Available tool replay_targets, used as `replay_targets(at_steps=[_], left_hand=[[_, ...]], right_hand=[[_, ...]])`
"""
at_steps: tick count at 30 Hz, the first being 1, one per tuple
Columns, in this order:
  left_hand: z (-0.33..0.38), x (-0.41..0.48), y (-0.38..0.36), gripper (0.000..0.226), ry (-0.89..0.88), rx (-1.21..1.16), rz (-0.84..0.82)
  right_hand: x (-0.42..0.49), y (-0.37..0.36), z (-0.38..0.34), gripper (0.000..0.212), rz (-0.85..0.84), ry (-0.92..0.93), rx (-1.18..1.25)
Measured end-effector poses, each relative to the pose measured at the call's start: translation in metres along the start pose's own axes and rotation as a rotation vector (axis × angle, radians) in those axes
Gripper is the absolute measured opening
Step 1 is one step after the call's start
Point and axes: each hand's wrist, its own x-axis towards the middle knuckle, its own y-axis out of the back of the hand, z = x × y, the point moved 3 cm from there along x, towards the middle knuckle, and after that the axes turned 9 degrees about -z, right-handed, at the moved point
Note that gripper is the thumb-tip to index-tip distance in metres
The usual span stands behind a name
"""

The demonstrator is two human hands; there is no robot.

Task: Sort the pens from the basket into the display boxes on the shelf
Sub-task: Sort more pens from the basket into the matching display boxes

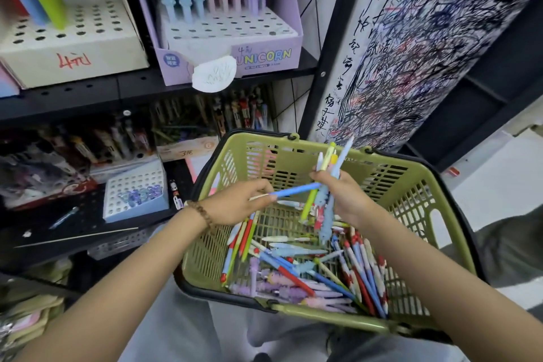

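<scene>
A green plastic basket (293,153) rests on my lap, with several loose pens (308,270) piled in its bottom. My right hand (346,197) grips an upright bunch of pens (330,167), blue, green and pale ones. My left hand (244,203) pinches a blue pen (293,189) that lies crosswise, its far end touching the bunch. On the upper shelf stands a purple UNICORN display box (264,56) with pastel pens in its back rows. Left of it is a cream display box (73,47) holding a few thick pens.
A lower black shelf (73,232) carries a small pale blue holed box (135,194) with a few purple-topped pens, plus darker pen boxes behind. A scribbled test paper (426,53) covers the post to the right. White floor lies at the far right.
</scene>
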Motion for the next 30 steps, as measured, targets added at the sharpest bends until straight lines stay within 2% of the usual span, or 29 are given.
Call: replay_targets(at_steps=[3, 5, 6, 9, 11, 13, 16, 18, 20, 22, 26, 30], left_hand=[[-0.006, -0.007, 0.006, 0.030, -0.003, -0.132, 0.187], [-0.006, -0.008, 0.003, 0.040, 0.078, -0.394, 0.331], [-0.003, -0.007, -0.001, 0.040, 0.111, -0.519, 0.338], [0.020, -0.001, -0.013, 0.031, 0.042, -0.825, 0.151], [0.034, 0.000, -0.016, 0.034, -0.048, -1.112, 0.008], [0.042, 0.001, -0.015, 0.032, -0.090, -1.225, -0.033], [0.042, 0.001, -0.012, 0.044, -0.063, -1.121, -0.012], [0.040, -0.001, -0.008, 0.049, -0.044, -1.055, -0.010], [0.042, -0.005, -0.001, 0.046, -0.062, -1.021, 0.017], [0.046, -0.009, 0.009, 0.041, -0.108, -0.993, 0.079], [0.056, -0.017, 0.036, 0.043, -0.183, -0.887, 0.253], [0.070, -0.028, 0.075, 0.025, -0.252, -0.755, 0.464]], right_hand=[[-0.007, 0.012, -0.004, 0.002, 0.084, 0.017, 0.093], [-0.011, 0.007, -0.006, 0.003, 0.040, 0.044, 0.135], [-0.013, 0.000, -0.008, 0.005, -0.011, 0.066, 0.158], [-0.016, -0.030, -0.017, 0.013, -0.131, 0.142, 0.167], [-0.016, -0.046, -0.025, 0.014, -0.151, 0.210, 0.167], [-0.013, -0.058, -0.030, 0.022, -0.133, 0.264, 0.123], [-0.013, -0.069, -0.035, 0.049, -0.067, 0.337, -0.091], [-0.015, -0.076, -0.041, 0.048, -0.061, 0.406, -0.197], [-0.018, -0.078, -0.050, 0.042, -0.021, 0.456, -0.346], [-0.019, -0.078, -0.062, 0.046, 0.005, 0.464, -0.471], [-0.024, -0.085, -0.095, 0.044, -0.100, 0.557, -0.428], [-0.027, -0.096, -0.133, 0.035, -0.180, 0.633, -0.263]])
